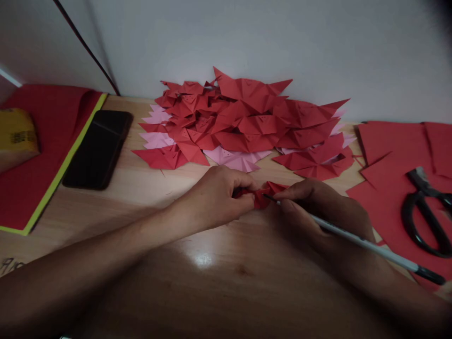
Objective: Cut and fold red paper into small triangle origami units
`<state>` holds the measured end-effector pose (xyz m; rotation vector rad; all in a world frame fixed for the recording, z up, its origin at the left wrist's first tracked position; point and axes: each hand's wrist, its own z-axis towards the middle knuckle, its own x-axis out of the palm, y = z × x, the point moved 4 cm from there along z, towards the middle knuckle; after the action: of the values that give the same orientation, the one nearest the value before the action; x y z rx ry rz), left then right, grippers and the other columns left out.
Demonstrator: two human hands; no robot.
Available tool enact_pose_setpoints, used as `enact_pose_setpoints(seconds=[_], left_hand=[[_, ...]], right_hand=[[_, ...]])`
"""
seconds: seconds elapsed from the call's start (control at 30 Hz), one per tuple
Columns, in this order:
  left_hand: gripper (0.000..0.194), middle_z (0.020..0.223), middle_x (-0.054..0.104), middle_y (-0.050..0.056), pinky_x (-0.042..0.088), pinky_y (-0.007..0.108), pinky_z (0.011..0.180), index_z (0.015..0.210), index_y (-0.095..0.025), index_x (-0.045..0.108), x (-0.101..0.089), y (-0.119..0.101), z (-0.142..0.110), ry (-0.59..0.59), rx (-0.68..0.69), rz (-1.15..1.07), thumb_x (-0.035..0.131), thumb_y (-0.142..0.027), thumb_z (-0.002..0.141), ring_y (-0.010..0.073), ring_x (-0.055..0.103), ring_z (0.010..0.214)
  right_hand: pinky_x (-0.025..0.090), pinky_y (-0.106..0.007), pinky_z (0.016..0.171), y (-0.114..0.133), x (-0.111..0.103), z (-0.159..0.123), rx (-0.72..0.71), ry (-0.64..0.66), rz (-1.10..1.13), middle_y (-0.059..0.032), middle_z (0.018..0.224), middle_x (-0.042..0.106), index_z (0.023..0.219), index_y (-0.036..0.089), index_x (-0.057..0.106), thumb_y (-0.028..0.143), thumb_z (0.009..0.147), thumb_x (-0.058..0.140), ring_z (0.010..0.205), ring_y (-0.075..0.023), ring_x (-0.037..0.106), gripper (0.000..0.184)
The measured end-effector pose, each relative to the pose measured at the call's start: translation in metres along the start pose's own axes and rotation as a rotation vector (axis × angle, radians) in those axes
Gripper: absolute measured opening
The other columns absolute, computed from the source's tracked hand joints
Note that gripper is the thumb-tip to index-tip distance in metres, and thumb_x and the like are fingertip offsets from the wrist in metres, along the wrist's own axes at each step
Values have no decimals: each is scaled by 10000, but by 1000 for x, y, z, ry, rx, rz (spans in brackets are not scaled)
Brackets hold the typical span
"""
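Between my hands is a small folded red paper piece (262,201), partly hidden by my fingers. My left hand (221,195) pinches its left side, just above the wooden table. A pen (363,242) with a pale grey barrel is gripped in my right hand (321,205), and its dark tip meets the red paper or lies right at it. The pen's dark end points down to the right. Just beyond my hands lies a heap of folded red paper shapes (247,134), with pink ones (231,157) among them; several bear small drawn marks.
Black-handled scissors (423,212) lie on red paper sheets (377,169) at the right. To the left rest a dark phone (99,150), a red sheet with a yellow edge (52,155) and a yellow packet (17,136). A wall (264,37) with a dark cable (84,44) rises behind.
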<state>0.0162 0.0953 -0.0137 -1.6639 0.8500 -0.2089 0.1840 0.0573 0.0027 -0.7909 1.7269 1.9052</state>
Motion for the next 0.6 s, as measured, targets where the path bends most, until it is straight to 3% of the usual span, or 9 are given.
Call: enact_pose_setpoints(seconds=[0.23,0.6], left_hand=[[195,522,538,-47,295,168,430,837,-157,716,0,-1,0,-10,-4,27,533,-221,816,52,445,457],[203,531,549,-45,297,166,430,835,-155,720,0,-2,0,-13,-12,55,521,-189,808,51,451,464]], right_hand=[[456,-230,545,1,0,2,2,42,-8,14,679,660,792,233,635,247,864,575,567,-116,590,95],[462,-227,558,1,-2,2,-35,56,-25,25,669,648,803,225,624,224,857,577,529,-100,557,71]])
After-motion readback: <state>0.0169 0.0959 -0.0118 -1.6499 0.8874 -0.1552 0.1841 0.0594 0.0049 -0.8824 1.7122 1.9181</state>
